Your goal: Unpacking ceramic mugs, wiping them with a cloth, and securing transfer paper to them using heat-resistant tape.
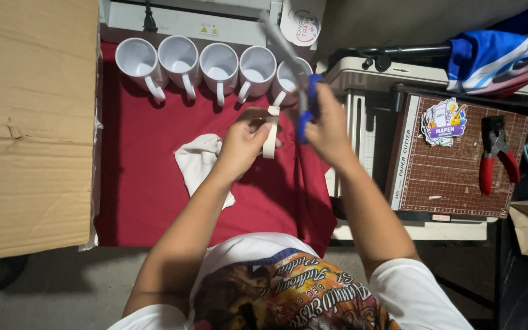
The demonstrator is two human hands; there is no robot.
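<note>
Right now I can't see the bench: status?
Left hand holds tape roll. Right hand grips blue-handled scissors at it. Mugs behind, apart.

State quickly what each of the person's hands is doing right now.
Left hand: closed on a roll of tape.
Right hand: closed on blue-handled scissors.
</note>
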